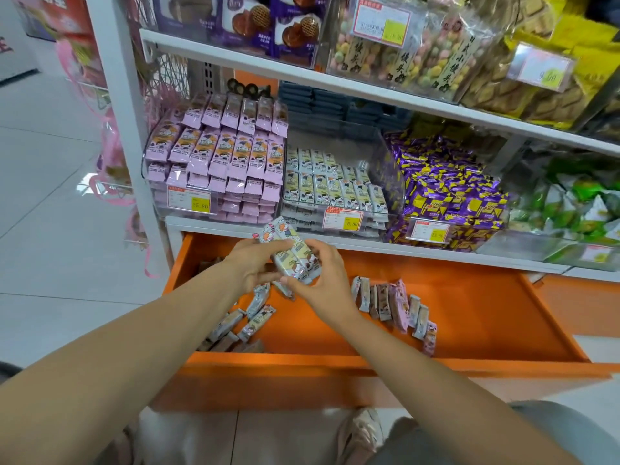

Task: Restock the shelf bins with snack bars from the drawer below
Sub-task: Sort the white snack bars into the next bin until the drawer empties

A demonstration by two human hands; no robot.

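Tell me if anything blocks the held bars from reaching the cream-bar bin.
Nothing separate does. The left hand and right hand hold the bundle of bars just below the cream-bar bin; only its clear front wall, bearing a price tag, lies between, so lift over it.

snack bars point(292, 260): glossy plastic-film wrappers, crimped ends | shelf bins point(389, 169): clear, smooth, shiny plastic | drawer point(335, 359): orange, smooth, faint sheen | shelf board point(302, 72): white, smooth, matt | price tag point(342, 219): matt paper | purple sweets point(453, 196): shiny foil-like wrappers | floor point(50, 229): pale glossy tiles
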